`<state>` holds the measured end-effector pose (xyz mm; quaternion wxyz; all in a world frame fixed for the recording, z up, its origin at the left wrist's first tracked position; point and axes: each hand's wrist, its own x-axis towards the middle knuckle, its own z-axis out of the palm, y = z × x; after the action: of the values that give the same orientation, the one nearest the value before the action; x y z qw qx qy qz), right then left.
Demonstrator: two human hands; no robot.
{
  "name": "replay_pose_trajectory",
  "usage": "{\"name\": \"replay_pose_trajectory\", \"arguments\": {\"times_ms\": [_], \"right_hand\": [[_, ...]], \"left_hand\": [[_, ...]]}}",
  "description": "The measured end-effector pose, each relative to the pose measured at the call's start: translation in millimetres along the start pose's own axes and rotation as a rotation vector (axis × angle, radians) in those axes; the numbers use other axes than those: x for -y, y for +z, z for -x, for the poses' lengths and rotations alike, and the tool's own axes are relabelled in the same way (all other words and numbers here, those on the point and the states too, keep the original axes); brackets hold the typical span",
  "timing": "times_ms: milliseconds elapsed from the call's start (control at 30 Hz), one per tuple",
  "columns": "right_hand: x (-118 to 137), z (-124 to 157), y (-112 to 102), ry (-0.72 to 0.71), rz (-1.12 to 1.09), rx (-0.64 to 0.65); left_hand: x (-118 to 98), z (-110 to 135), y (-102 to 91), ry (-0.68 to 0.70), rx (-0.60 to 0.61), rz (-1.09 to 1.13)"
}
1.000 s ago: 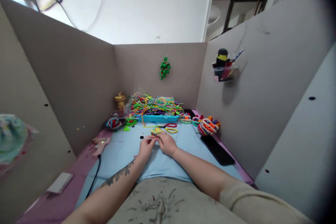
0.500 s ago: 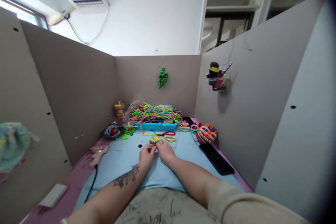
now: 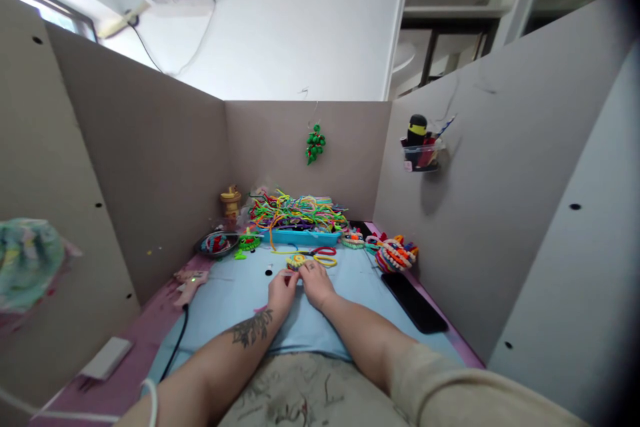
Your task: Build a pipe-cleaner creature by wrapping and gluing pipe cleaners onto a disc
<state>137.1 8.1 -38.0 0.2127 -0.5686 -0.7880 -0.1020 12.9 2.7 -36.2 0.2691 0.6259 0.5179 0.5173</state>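
My left hand (image 3: 281,289) and my right hand (image 3: 315,283) rest close together on the light blue mat (image 3: 235,293), fingers pinched on a small pipe-cleaner piece that I can barely make out between them. Just beyond my fingertips lies a small round yellow and green pipe-cleaner craft (image 3: 296,260). Red-handled scissors (image 3: 324,252) and a yellow loop lie a little further back. A blue tray (image 3: 300,237) heaped with colourful pipe cleaners stands behind them.
A black phone (image 3: 414,301) lies at the right on the mat. Finished colourful crafts (image 3: 395,255) sit by the right partition. A dark bowl (image 3: 216,244), a pink glue gun (image 3: 189,280) with a black cord and a white adapter (image 3: 106,357) are at the left. Partitions close in three sides.
The view has tilted and shifted slightly; both hands stay together at the same spot, working the small piece.
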Motion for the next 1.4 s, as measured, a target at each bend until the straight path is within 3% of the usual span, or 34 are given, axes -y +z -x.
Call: {"name": "replay_pose_trajectory", "arguments": {"times_ms": [633, 967, 1400], "right_hand": [[-5, -8, 4, 0.014, -0.006, 0.011], [-11, -9, 13, 0.054, 0.013, -0.021], [-11, -10, 5, 0.054, 0.017, 0.012]], "left_hand": [[5, -9, 10.3, 0.014, -0.082, -0.024], [11, -12, 15.1, 0.047, -0.063, -0.080], [4, -9, 11.5, 0.026, -0.073, -0.064]]}}
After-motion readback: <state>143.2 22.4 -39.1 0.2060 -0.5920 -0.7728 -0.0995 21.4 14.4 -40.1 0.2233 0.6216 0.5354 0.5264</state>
